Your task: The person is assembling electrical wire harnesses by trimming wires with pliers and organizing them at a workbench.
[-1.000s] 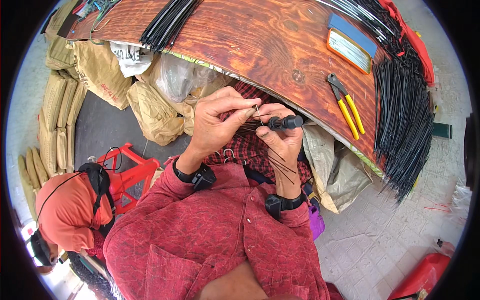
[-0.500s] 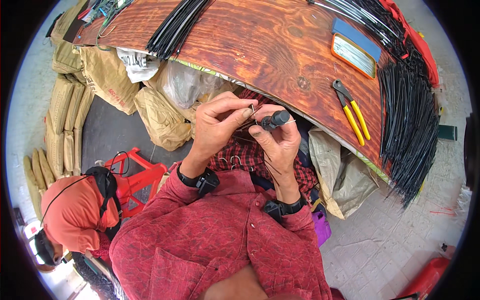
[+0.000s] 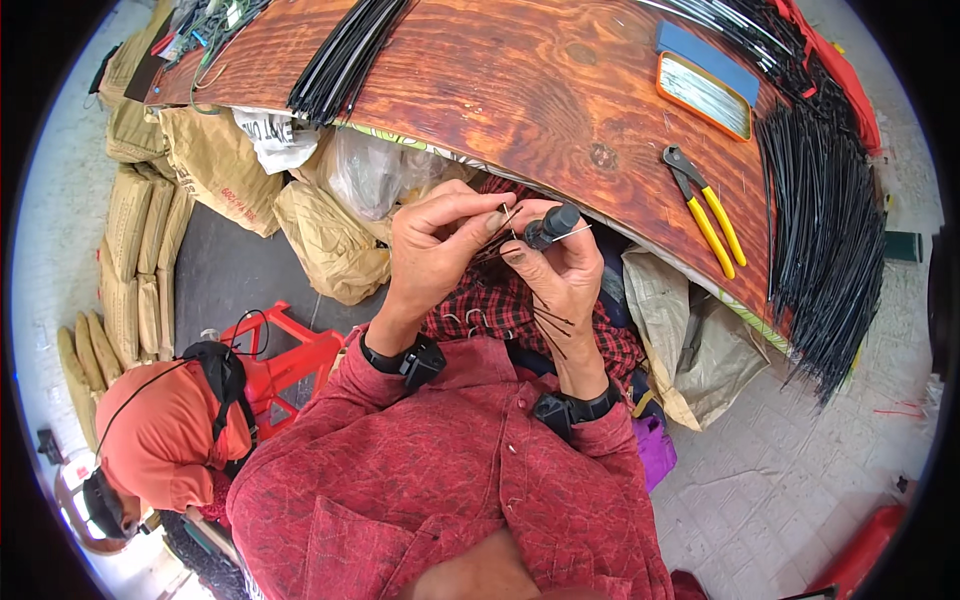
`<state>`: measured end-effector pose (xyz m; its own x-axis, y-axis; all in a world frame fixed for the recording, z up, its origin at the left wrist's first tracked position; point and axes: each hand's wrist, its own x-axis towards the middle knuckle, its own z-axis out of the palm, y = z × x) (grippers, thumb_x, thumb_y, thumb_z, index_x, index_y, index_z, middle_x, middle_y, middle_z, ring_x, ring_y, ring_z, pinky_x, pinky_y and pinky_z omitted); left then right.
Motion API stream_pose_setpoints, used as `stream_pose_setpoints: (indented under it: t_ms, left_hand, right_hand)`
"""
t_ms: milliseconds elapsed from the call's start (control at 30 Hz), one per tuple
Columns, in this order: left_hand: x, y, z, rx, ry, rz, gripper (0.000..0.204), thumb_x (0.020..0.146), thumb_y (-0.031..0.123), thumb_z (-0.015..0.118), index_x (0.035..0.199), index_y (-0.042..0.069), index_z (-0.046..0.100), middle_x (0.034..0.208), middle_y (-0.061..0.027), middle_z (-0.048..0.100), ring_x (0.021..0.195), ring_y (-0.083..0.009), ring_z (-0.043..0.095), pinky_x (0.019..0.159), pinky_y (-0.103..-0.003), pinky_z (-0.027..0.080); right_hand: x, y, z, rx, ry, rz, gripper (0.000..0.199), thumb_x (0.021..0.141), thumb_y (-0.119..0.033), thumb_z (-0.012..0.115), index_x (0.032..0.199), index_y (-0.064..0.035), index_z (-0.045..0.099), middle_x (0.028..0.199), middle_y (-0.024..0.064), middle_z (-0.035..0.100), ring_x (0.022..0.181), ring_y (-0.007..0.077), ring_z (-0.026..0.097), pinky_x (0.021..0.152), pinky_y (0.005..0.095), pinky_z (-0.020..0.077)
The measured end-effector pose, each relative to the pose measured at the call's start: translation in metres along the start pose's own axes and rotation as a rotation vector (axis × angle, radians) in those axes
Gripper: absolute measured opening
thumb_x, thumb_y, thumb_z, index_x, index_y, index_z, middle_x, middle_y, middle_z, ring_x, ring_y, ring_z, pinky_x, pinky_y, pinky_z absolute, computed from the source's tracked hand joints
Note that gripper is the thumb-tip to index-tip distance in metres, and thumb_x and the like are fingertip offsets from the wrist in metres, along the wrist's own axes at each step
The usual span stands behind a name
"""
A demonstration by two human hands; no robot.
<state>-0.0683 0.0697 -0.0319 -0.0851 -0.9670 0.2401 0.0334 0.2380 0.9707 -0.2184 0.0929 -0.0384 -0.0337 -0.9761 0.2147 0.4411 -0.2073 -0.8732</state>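
Note:
My left hand (image 3: 428,248) is closed in a pinch, thumb against forefinger, at the end of a thin dark rod (image 3: 511,216). Close beside it on the right, my right hand (image 3: 566,290) is closed around a short black cylindrical tool (image 3: 555,225), and a thin silvery pin sticks out by its top. Several thin dark strands show around the right palm and wrist. Where the rod meets the tool, fingers hide part of the contact. Both hands are held above my lap, just in front of the table edge.
The wooden table (image 3: 500,90) carries yellow-handled pliers (image 3: 705,212), an orange-rimmed tin of thin silvery pins (image 3: 705,97) and bundles of black strips (image 3: 822,240). A red stool (image 3: 290,365) and a co-worker in an orange top (image 3: 160,430) are at left. Paper sacks (image 3: 325,240) sit under the table.
The view has shifted slightly. Dark strands now show across my right palm and wrist. Both hands keep nearly the same grip and place.

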Motion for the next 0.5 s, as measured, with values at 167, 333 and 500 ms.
stream_pose_setpoints:
  t_ms: [167,333,500]
  left_hand:
    - [-0.002,0.008,-0.001,-0.04,-0.067,-0.061,0.024,0.09,-0.003,0.069,0.112,0.003,0.075,0.087,-0.0021,0.063,0.069,-0.0049,0.054,0.058,-0.019,0.038]
    - [-0.001,0.004,-0.007,-0.171,-0.155,-0.019,0.021,0.093,0.004,0.068,0.113,0.002,0.074,0.09,-0.0023,0.062,0.073,-0.0065,0.054,0.06,-0.021,0.04]
    - [0.001,0.008,-0.013,-0.327,-0.186,-0.172,0.018,0.092,0.012,0.072,0.107,0.001,0.074,0.089,-0.0006,0.058,0.077,-0.008,0.052,0.065,-0.023,0.04]
  right_hand:
    - [0.001,0.0,0.0,0.053,0.031,0.039,0.023,0.083,-0.001,0.079,0.101,-0.0045,0.065,0.106,0.0047,0.061,0.097,0.0121,0.061,0.085,0.0275,0.0512]
    - [0.004,-0.002,-0.005,-0.005,-0.038,0.044,0.024,0.082,-0.001,0.08,0.101,-0.0032,0.066,0.104,0.0026,0.058,0.095,0.0103,0.059,0.082,0.0254,0.0518]
    - [0.006,-0.003,-0.002,0.053,-0.1,0.053,0.024,0.082,0.001,0.08,0.102,-0.0021,0.066,0.103,0.0019,0.058,0.094,0.0103,0.058,0.081,0.0248,0.0513]
